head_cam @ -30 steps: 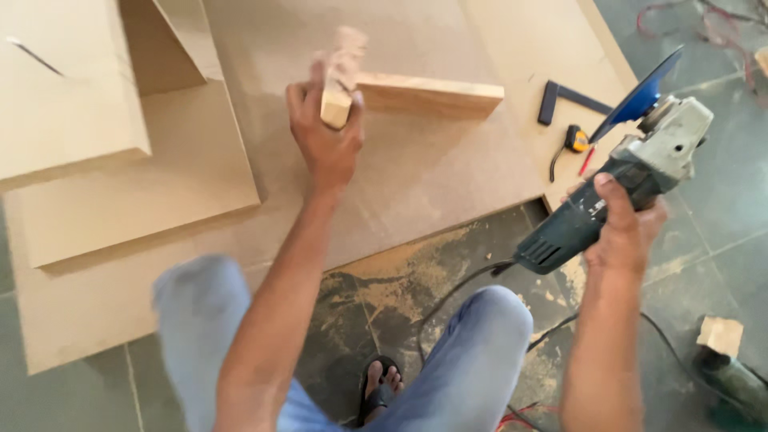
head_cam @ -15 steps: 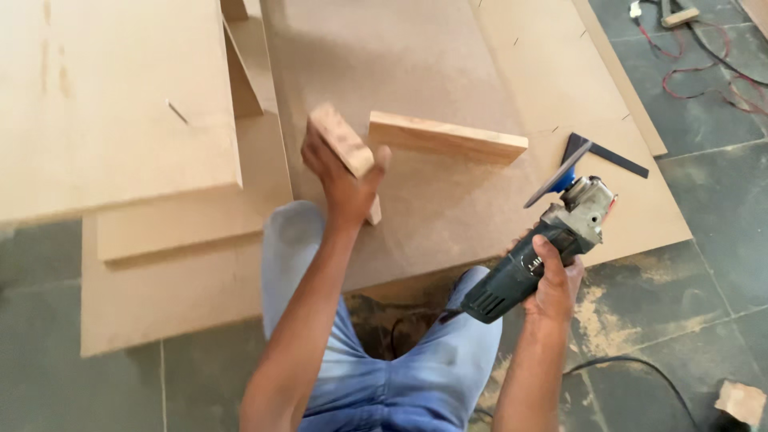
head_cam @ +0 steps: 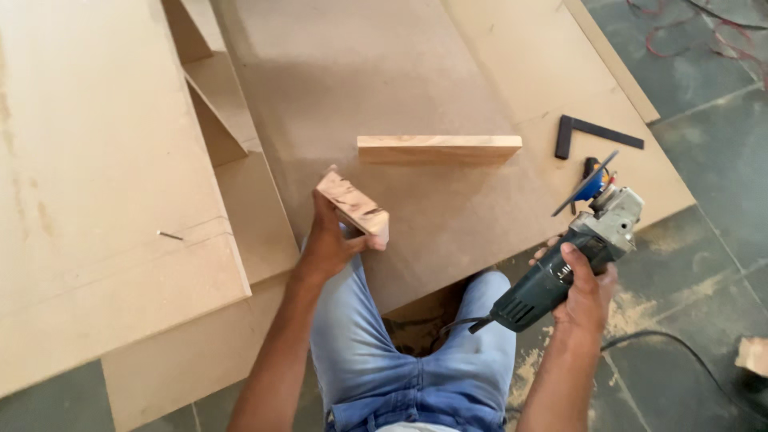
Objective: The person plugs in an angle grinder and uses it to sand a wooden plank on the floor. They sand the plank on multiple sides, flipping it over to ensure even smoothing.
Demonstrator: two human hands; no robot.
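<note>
The right hand (head_cam: pixel 588 292) is clenched around the body of an angle grinder (head_cam: pixel 572 256), whose disc (head_cam: pixel 584 184) points up and away from the grip, toward the far right. The left hand (head_cam: pixel 332 240) grasps a short wood block (head_cam: pixel 354 206), held tilted above the knee, long axis running from near right to far left. Beyond and to the right of the block, apart from it, a longer wood plank (head_cam: pixel 438 149) lies crosswise on the board sheet (head_cam: pixel 400 72); the left hand is nearer to it. Past the grinder lies a black square (head_cam: pixel 596 132).
</note>
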